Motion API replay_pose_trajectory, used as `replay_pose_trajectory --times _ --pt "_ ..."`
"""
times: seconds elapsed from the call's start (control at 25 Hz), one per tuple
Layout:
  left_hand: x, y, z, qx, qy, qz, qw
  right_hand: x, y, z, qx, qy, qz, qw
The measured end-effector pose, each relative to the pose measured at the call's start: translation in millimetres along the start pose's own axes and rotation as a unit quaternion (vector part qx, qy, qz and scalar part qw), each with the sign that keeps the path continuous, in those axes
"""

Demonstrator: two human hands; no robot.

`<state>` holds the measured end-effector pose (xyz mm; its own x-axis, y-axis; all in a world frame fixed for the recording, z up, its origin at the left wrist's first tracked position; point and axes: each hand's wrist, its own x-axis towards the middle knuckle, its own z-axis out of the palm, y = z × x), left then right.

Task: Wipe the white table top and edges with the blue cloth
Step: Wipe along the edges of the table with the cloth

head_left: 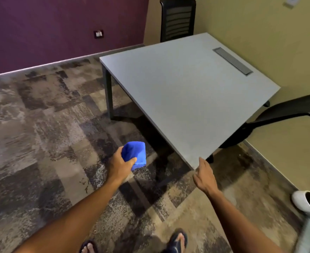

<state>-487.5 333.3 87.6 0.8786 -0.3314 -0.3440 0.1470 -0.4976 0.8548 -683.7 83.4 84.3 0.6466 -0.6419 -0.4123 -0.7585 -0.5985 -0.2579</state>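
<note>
With the left hand (120, 165) clutching the bunched blue cloth (134, 154) short of the white table (187, 92) and the right hand (204, 177) loosely spread empty at its near corner, a balled cloth risks skipping the edges.

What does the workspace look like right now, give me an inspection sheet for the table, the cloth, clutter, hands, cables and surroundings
Surface: white table top bare, with a closed grey cable hatch near the far edge.
Job's things: blue cloth folded, held off the table, above the carpet.
Clutter: nothing seen on the table.
Hands: left hand grips the cloth; right hand open, fingers at the near table corner.
Cables: nothing seen.
Surroundings: black chair behind the table, another chair on the right, white pot on the floor, wall socket.
</note>
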Motion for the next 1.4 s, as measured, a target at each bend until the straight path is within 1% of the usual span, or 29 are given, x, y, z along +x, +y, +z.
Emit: replay_pose_trajectory --times 0.16,0.28,0.4,0.48,0.6,0.72,0.84,0.96,1.04,1.16,1.4 --pt "13.6 -2.6 15.0 0.006 0.005 0.034 0.999 53.1 8.2 -11.4 -0.037 0.020 -0.024 0.999" --pt "14.9 -13.9 41.2 0.013 0.043 0.046 0.998 101.1 23.8 -4.7 -0.046 0.022 0.020 0.999" --pt "17.6 -30.4 73.4 0.036 0.050 0.037 0.997 137.6 37.6 7.5 -0.098 0.039 0.028 0.994" --pt "23.2 -38.9 93.8 0.048 0.052 0.054 0.996 155.9 43.8 16.1 -0.087 0.034 0.035 0.995" --pt "48.3 -52.4 123.5 0.044 0.083 0.072 0.993 181.4 55.0 26.2 -0.067 0.036 0.040 0.996" --pt "81.2 -61.0 144.8 0.037 0.103 0.070 0.992 192.5 67.6 27.6 -0.076 0.102 0.018 0.992" --pt "111.8 -62.7 158.8 0.015 0.139 0.116 0.983 207.7 80.9 41.8 -0.066 0.185 -0.016 0.980" --pt "129.3 -56.5 175.7 -0.007 0.173 0.137 0.975 213.8 88.9 53.5 -0.062 0.203 -0.035 0.977" --pt "133.8 -54.0 191.0 -0.006 0.156 0.135 0.978 217.7 92.8 53.6 -0.068 0.208 -0.031 0.975" --pt "137.4 -49.1 216.7 0.015 0.097 0.106 0.990 221.3 94.9 56.5 -0.074 0.227 -0.028 0.971" --pt "117.3 -43.2 262.2 -0.012 0.082 0.149 0.985 223.4 97.4 57.0 -0.074 0.232 -0.035 0.969"
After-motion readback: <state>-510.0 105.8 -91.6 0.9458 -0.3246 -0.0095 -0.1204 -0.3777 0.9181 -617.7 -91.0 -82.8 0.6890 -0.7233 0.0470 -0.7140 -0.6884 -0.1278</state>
